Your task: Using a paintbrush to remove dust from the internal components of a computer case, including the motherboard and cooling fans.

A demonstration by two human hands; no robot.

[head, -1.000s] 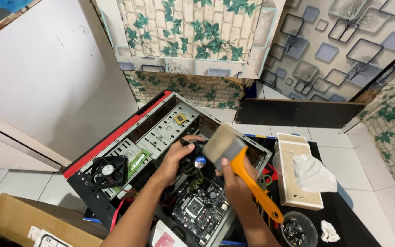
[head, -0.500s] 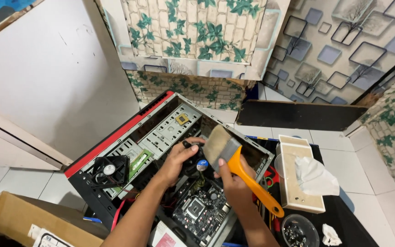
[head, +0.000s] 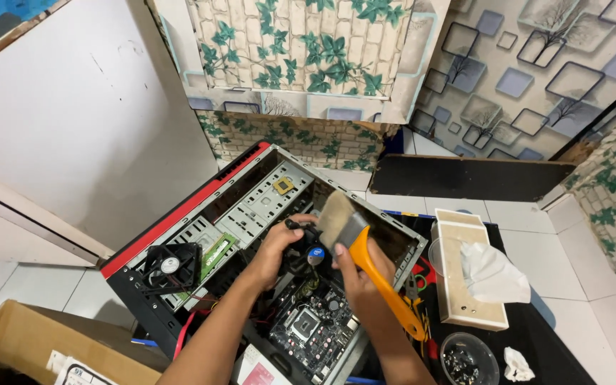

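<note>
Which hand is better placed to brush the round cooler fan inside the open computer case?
The right hand, probably: it holds the orange-handled brush, bristles just above the cooler fan. The left hand only grips that fan.

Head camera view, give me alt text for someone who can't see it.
Seen from above, a person's right hand holds an orange-handled paintbrush over an open computer case lying on a tiled floor, while the left hand grips the black cooler fan above the motherboard.
</note>
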